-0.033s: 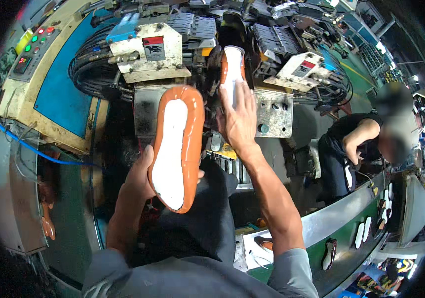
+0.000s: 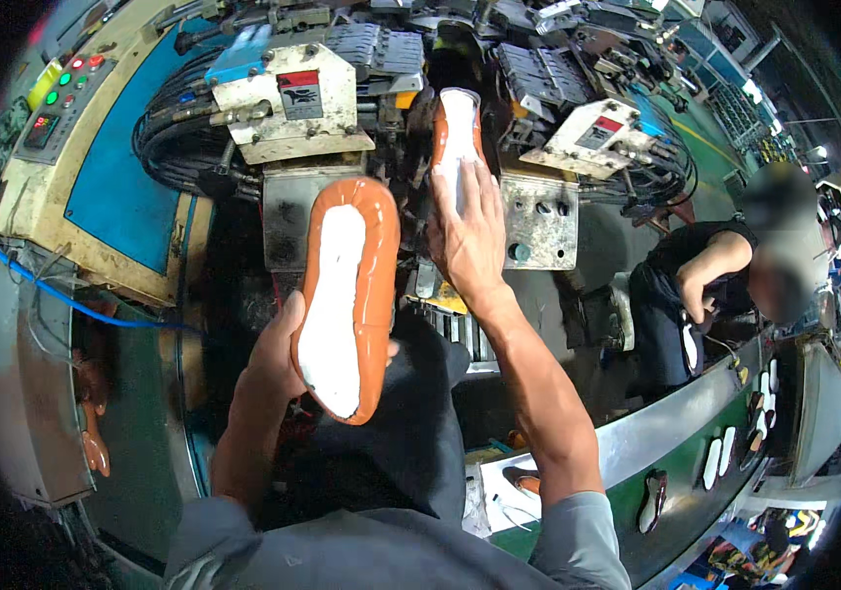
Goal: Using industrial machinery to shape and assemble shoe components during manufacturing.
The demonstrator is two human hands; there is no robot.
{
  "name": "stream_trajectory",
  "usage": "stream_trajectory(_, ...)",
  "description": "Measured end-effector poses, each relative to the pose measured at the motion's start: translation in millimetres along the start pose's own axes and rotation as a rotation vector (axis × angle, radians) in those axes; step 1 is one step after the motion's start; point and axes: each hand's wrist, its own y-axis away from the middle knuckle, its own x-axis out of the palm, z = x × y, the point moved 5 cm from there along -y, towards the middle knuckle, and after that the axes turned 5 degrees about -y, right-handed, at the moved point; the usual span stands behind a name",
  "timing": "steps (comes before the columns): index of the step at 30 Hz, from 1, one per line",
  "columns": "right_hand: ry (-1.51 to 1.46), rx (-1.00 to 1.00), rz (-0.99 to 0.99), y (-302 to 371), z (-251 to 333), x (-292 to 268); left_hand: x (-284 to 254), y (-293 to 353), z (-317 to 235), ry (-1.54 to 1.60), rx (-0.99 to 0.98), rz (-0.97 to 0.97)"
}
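Inside the gripping left hand [image 2: 278, 344] is a glossy brown shoe [image 2: 344, 305], white underside facing up; ahead and rightward, the right hand [image 2: 469, 226] rests outstretched on a second white-bottomed shoe [image 2: 457, 143]. Beyond, white machine plates [image 2: 337, 108] flank it; right of both hands is a co-worker [image 2: 678, 258].

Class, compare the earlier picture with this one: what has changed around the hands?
Very little: the brown shoe in the left hand now has its upper end slightly lower in the picture. Nothing was taken hold of or let go. The right hand stays on the other shoe.
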Motion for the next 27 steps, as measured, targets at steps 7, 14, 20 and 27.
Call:
stream_trajectory(7,0.005,-0.026,-0.083,-20.8,-10.3,9.1,-10.3,-3.3,45.3,-0.02,-0.203,-0.206)
stream_trajectory(14,0.063,-0.075,-0.166,-99.2,-49.7,42.9,-17.2,-36.8,58.7,0.023,-0.246,-0.142)
stream_trajectory(20,0.063,-0.098,-0.227,-144.8,-75.4,57.7,-33.5,-75.2,64.8,0.007,-0.314,-0.167)
stream_trajectory(27,-0.041,-0.101,-0.287,-152.7,-76.3,52.6,-43.8,-95.4,87.9,0.141,-0.376,-0.149)
